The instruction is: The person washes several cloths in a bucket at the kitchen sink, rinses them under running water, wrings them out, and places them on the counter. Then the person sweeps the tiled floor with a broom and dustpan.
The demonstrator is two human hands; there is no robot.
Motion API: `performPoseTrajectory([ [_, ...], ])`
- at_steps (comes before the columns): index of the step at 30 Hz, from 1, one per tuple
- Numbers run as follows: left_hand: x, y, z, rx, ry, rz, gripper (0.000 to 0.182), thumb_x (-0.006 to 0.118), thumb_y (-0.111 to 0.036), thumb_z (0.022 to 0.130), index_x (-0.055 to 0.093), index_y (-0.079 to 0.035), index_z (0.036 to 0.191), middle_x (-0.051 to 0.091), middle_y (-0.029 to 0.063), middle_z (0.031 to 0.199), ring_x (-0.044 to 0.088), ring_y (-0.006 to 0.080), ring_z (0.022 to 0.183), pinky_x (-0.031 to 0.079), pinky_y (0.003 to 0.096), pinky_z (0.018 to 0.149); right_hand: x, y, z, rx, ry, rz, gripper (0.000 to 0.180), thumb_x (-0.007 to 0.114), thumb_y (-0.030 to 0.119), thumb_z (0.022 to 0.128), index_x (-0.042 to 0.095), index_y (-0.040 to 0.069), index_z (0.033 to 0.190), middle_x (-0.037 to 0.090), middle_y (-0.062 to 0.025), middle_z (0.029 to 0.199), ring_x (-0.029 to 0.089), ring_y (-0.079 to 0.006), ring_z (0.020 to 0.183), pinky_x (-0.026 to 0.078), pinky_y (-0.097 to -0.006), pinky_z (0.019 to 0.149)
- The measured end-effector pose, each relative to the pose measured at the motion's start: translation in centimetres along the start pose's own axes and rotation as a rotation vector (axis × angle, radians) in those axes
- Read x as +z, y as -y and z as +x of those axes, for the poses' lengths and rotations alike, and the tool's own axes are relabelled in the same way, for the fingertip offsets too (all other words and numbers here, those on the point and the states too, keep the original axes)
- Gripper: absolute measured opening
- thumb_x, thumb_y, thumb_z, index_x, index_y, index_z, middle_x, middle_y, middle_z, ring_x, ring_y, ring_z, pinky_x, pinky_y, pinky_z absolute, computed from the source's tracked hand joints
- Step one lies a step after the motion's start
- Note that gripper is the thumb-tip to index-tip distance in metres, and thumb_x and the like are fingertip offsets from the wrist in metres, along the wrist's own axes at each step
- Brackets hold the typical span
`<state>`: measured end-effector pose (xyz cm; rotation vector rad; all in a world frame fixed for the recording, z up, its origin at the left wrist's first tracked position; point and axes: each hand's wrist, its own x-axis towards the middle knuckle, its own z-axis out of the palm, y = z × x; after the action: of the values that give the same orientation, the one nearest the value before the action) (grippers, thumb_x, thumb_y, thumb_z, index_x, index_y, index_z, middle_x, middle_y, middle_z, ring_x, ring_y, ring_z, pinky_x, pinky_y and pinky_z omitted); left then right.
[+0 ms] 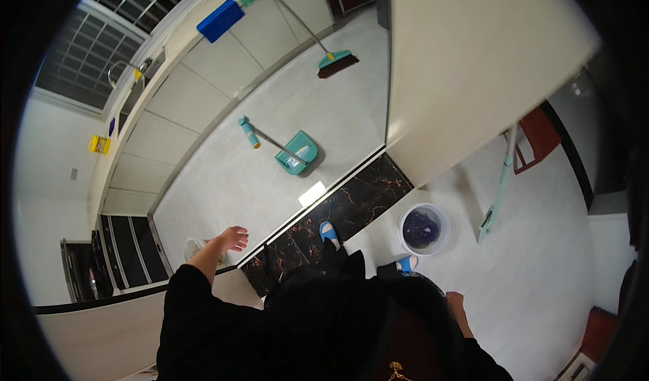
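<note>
My left hand (235,239) reaches out over the kitchen floor with its fingers loosely spread and nothing in them. Below and beside it sits a pale plastic bag (193,248), partly covered by my forearm. My right hand (455,300) hangs low by my side, its fingers mostly hidden from view. A white bucket (444,229) of dark, purplish liquid stands on the floor ahead of that hand. My slippered feet show in front, one on a dark marbled threshold (355,191). A teal long-handled dustpan (310,153), holding some litter, stands on the kitchen floor.
A broom (337,64) leans against the counter, near a blue box-like object (220,20). On the right a pale green flat mop (499,193) stands by a red-brown chair (540,135). A wall end (456,76) separates the two floors. A yellow container (99,144) sits on the counter.
</note>
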<state>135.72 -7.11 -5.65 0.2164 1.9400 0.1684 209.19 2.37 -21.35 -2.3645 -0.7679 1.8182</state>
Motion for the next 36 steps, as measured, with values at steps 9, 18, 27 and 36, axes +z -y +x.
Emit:
performPoseTrajectory([
  [9, -7.5, 15.2, 5.0, -0.078, -0.163, -0.568, 0.027, 0.052, -0.020, 0.081, 0.051, -0.009, 0.105, 0.057, 0.0041, 0.077, 0.059, 0.0191, 0.067, 0.050, 0.0331, 0.059, 13.2, 16.0, -5.3, -0.248, 0.103, -0.111, 0.024, 0.053, 0.020, 0.080, 0.055, 0.000, 0.094, 0.059, -0.0088, 0.072, 0.059, -0.0158, 0.055, 0.048, -0.0267, 0.049],
  [18, -8.2, 7.4, 5.0, 0.064, -0.101, -0.742, 0.031, 0.052, -0.020, 0.085, 0.047, -0.006, 0.111, 0.058, 0.0073, 0.092, 0.059, 0.0178, 0.081, 0.049, 0.0305, 0.069, 19.2, 25.5, -7.0, -0.257, 0.261, -0.182, 0.022, 0.055, 0.018, 0.083, 0.057, 0.001, 0.098, 0.060, -0.0064, 0.077, 0.057, -0.0122, 0.061, 0.046, -0.0237, 0.054],
  [27, -9.8, -2.4, 8.7, 0.217, -0.129, -0.666, 0.047, 0.060, -0.015, 0.078, 0.042, -0.007, 0.121, 0.056, 0.0079, 0.095, 0.056, 0.0168, 0.080, 0.049, 0.0295, 0.067, 15.8, 30.1, 3.8, -0.324, 0.261, -0.235, 0.022, 0.057, 0.016, 0.082, 0.058, -0.003, 0.094, 0.061, -0.0078, 0.075, 0.057, -0.0131, 0.063, 0.045, -0.0237, 0.057],
  [36, -3.8, -14.8, 16.5, 0.578, -0.167, -0.553, 0.090, 0.069, -0.003, 0.070, 0.013, -0.021, 0.138, 0.035, 0.0218, 0.120, 0.061, 0.0190, 0.072, 0.050, 0.0270, 0.065, 29.5, 57.3, -1.2, -0.613, 0.463, -0.350, 0.016, 0.054, 0.015, 0.081, 0.057, -0.001, 0.084, 0.058, -0.0055, 0.070, 0.055, -0.0108, 0.057, 0.045, -0.0219, 0.053],
])
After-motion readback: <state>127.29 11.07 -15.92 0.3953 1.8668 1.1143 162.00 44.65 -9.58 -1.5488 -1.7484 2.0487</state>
